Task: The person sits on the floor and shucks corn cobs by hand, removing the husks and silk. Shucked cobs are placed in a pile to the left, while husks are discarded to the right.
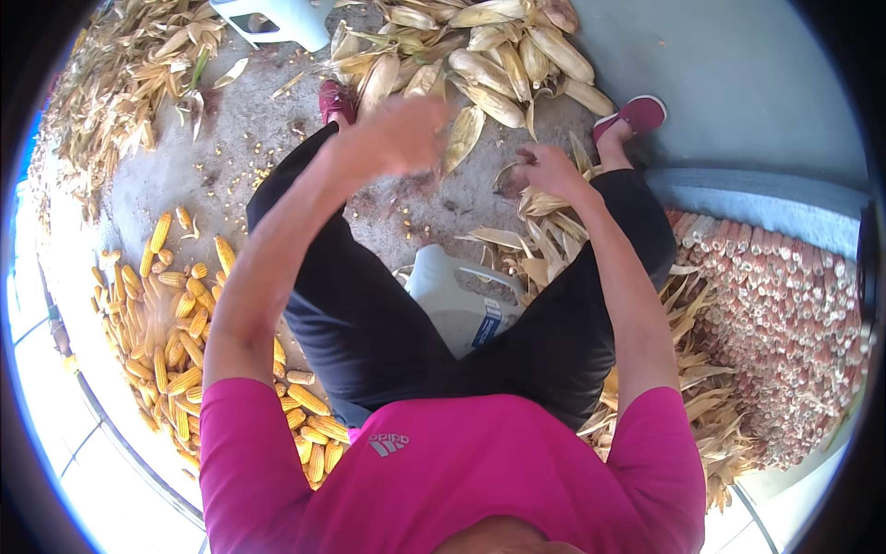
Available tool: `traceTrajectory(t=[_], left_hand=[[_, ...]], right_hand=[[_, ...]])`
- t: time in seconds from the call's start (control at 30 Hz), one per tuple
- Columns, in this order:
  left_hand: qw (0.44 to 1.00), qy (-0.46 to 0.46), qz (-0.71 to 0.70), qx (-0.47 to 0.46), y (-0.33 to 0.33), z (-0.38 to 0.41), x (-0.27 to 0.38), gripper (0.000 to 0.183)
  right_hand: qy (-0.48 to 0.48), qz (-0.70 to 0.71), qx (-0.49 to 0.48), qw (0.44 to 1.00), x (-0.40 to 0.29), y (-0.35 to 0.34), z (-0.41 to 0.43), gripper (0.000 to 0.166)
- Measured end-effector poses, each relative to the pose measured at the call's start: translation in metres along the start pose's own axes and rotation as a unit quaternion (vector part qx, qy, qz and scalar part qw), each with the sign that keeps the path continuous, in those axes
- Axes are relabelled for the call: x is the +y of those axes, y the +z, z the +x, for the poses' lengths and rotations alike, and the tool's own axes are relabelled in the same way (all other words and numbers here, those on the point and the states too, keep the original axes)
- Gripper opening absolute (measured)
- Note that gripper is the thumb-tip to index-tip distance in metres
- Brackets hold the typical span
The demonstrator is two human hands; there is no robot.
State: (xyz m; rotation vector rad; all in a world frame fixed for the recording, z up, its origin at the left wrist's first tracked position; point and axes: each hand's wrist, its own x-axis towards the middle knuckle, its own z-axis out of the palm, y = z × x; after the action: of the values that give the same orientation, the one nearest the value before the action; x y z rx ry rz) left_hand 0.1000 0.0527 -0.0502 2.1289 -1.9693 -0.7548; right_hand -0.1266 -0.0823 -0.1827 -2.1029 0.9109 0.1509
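Observation:
My left hand is blurred over the concrete floor, just short of the pile of unshelled corn ears in pale husks. Whether it holds anything cannot be made out. To its right, my right hand has its fingers bent above loose dry husks; dark corn silk shows by the fingertips, and I cannot tell if it is gripped. One husked ear lies at the near edge of the pile, between the hands. A pale plastic stool shows between my thighs.
Bare yellow corn cobs are heaped at my left, with loose kernels scattered on the floor. A large husk heap and another plastic stool are at far left. Stacked reddish shelled cobs stand right, beside a grey wall.

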Motion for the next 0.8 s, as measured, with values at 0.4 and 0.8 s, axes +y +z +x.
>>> traceTrajectory(t=[0.4, 0.8], left_hand=[[0.989, 0.110, -0.066, -0.071, 0.022, -0.006, 0.011, 0.036], [0.990, 0.070, 0.004, -0.122, 0.020, -0.002, 0.007, 0.031]], right_hand=[[0.229, 0.221, 0.261, 0.912, 0.095, 0.008, 0.190, 0.035], [0.271, 0.582, 0.169, 0.747, 0.067, 0.020, 0.160, 0.022]])
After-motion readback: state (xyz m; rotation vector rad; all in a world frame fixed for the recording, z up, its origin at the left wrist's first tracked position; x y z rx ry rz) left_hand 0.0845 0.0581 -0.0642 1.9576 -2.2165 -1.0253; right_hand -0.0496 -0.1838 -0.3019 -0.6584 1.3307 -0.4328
